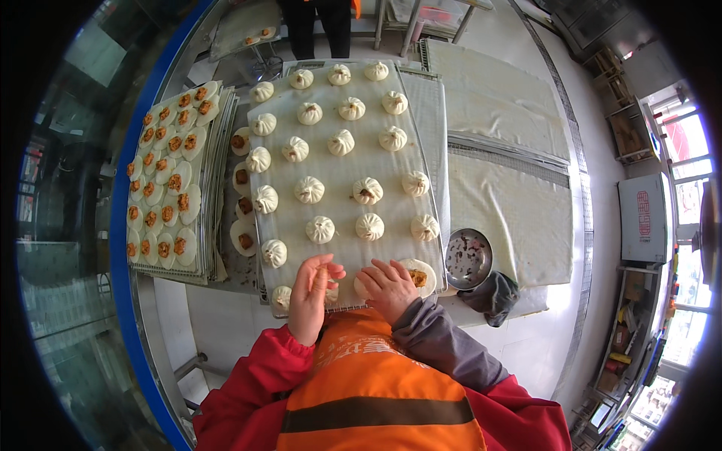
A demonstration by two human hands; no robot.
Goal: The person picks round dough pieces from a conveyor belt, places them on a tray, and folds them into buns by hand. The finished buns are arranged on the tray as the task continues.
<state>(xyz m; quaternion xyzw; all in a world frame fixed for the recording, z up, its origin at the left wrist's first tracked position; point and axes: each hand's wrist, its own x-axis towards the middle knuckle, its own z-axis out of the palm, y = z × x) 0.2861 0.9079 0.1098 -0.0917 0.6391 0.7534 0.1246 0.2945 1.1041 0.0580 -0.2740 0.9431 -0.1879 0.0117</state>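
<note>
My left hand (310,295) is raised over the near edge of a cloth-lined tray (338,261), fingers loosely curved and apart, with nothing visible in it. Partly behind it is a pleated bun (331,296). Fingers stretched, my right hand (389,289) lies over a pale dough piece (361,287), covering most of it; whether it touches the dough I cannot tell. Just right of that hand lies a flat dough wrapper (427,270) with orange-brown filling (417,279) on it. Rows of pleated buns, such as one bun (369,226), stand on the tray.
On the left, stacked trays (197,267) carry several filled flat wrappers (167,248). A metal bowl (468,259) with dark bits and a dark cloth bag (492,297) sit at right. Cloth-covered racks (511,218) lie beyond. Another person's legs (316,30) show at the far side.
</note>
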